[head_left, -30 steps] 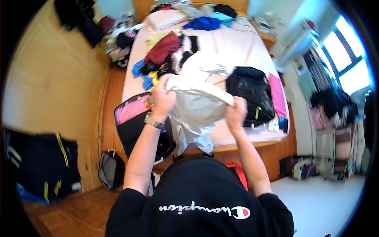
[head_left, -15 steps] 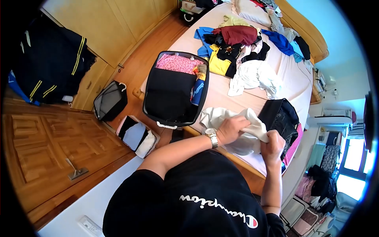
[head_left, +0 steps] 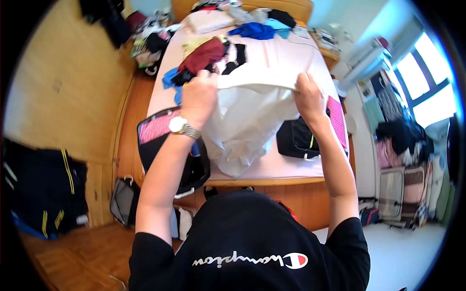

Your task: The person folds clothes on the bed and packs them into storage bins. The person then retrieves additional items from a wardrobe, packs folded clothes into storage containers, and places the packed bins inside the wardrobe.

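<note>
A white garment (head_left: 247, 116) hangs stretched between my two hands, over the near part of the bed. My left hand (head_left: 199, 97), with a metal watch on the wrist, is closed on its left upper edge. Its right upper edge is gripped by my right hand (head_left: 309, 97). Left of the cloth, partly behind my left forearm, is an open black storage box (head_left: 162, 150) with pink patterned fabric (head_left: 154, 131) in it. A black box or bag (head_left: 293, 139) lies to the right, partly covered by the garment and my right arm.
Mixed clothes, among them a dark red piece (head_left: 206, 54), are heaped on the bed (head_left: 286, 58). A blue garment (head_left: 252, 31) lies near the pillow (head_left: 208, 21). A grey container (head_left: 124, 200) stands on the floor at the left. Pink fabric (head_left: 337, 121) lies at the bed's right edge.
The view has swung back from the left toward the bed. My hands have moved apart and raised the white garment, which was bunched between them half a second ago.
</note>
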The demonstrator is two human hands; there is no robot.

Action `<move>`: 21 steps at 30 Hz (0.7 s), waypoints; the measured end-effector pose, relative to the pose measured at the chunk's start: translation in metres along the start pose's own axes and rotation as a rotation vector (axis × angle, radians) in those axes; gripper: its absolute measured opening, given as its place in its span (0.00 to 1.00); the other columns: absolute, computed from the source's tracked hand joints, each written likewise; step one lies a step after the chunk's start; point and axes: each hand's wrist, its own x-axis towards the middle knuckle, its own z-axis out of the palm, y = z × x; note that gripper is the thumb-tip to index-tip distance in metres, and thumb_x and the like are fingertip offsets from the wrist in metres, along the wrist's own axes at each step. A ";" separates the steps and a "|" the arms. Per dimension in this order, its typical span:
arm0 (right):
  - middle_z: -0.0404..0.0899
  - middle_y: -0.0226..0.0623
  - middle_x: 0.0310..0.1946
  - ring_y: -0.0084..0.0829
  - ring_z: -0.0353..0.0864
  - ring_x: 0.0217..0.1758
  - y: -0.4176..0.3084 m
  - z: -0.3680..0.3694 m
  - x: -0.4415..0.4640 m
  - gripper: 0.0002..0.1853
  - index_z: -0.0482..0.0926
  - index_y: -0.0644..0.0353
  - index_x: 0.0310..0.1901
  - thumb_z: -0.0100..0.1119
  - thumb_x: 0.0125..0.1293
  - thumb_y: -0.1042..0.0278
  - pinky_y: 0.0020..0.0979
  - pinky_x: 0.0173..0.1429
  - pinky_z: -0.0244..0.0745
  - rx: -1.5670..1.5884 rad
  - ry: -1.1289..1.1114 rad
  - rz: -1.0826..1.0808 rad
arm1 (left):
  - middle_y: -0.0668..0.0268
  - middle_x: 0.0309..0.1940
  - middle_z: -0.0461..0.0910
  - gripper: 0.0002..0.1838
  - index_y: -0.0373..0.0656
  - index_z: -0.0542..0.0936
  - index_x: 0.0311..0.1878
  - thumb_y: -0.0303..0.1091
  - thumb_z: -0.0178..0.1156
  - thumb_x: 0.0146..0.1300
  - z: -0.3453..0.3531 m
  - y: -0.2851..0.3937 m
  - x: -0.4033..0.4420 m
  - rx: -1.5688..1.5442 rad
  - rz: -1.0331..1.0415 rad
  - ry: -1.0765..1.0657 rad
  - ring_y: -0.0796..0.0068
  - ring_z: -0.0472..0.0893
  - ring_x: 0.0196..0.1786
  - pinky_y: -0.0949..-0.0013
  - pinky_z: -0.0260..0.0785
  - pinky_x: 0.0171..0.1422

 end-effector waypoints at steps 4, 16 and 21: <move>0.80 0.46 0.37 0.54 0.84 0.40 0.007 -0.025 0.021 0.05 0.74 0.57 0.40 0.60 0.65 0.74 0.49 0.43 0.81 0.071 0.033 -0.013 | 0.56 0.33 0.83 0.03 0.44 0.81 0.36 0.28 0.59 0.61 -0.035 0.001 0.043 0.091 -0.003 0.051 0.51 0.86 0.36 0.52 0.79 0.39; 0.81 0.53 0.43 0.53 0.82 0.48 0.019 -0.011 0.025 0.18 0.74 0.61 0.51 0.46 0.61 0.85 0.44 0.52 0.77 0.576 0.204 0.175 | 0.61 0.48 0.86 0.26 0.35 0.84 0.55 0.13 0.42 0.60 -0.003 0.004 0.072 -1.199 -0.458 -0.253 0.75 0.82 0.50 0.71 0.74 0.59; 0.79 0.38 0.42 0.29 0.77 0.44 0.010 0.016 0.011 0.26 0.76 0.58 0.58 0.40 0.60 0.85 0.30 0.51 0.75 0.964 0.083 0.519 | 0.62 0.48 0.86 0.19 0.37 0.84 0.54 0.19 0.48 0.66 0.023 0.001 0.060 -1.146 -0.404 -0.217 0.72 0.82 0.51 0.69 0.73 0.59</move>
